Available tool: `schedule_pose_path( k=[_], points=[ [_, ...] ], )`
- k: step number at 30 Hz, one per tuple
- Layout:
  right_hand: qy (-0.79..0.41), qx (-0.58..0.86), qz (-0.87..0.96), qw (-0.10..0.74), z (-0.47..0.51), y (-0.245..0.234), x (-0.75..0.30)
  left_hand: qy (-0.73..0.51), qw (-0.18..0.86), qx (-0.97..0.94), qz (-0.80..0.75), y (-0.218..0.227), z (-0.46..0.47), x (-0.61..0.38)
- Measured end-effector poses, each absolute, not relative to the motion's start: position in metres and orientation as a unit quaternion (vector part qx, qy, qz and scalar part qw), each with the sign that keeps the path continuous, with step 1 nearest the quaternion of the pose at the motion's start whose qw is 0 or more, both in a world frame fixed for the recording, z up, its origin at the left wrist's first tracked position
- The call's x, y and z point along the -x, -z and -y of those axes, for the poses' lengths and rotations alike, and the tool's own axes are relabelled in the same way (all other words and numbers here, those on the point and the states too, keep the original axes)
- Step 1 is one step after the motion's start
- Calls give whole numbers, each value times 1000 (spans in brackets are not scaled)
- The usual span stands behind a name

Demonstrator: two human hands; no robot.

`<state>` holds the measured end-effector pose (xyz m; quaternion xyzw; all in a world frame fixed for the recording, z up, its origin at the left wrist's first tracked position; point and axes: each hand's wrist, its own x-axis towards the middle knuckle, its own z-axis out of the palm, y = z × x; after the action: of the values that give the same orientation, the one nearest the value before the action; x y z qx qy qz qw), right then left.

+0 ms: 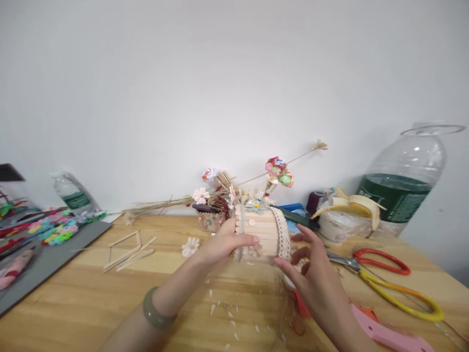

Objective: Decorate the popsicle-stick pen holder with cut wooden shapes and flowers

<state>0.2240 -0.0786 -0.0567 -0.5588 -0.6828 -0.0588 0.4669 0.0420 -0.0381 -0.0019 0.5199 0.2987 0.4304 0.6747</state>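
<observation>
I see the left hand (223, 244) at centre, its grip closed around a stick-clad cylinder (262, 232) that lies on its side over the wooden surface (91, 293), thumb across the sticks. The right hand (311, 274), at 4 o'clock of the cylinder, shows a wide grip, fingers spread, fingertips at the lace band (281, 233) on the cylinder's right end. Loose sticks (128, 252) lie at 9 o'clock, yellow-handled scissors (403, 293) at 4 o'clock, and a large bottle (403, 190) stands at 2 o'clock.
</observation>
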Motion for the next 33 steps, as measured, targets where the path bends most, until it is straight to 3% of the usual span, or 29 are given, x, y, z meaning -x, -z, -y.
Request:
schedule_pose_path(
  k=[4, 8, 16, 25, 33],
  points=[
    [203, 522, 732, 388, 81, 50, -227, -435, 669, -522, -302, 4, 39, -43],
    [240, 465, 735, 432, 87, 43, -228, -436, 643, -559, -291, 7, 38, -44],
    [254, 404, 724, 498, 90, 40, -223, -435, 612, -604, -268, 9, 53, -52],
    [304, 425, 711, 471, 93, 35, -222, -481, 560, -600, -309, 3, 73, -65],
    [311, 421, 702, 484, 89, 35, -221, -511, 607, -522, -312, 25, 73, -68]
  ],
)
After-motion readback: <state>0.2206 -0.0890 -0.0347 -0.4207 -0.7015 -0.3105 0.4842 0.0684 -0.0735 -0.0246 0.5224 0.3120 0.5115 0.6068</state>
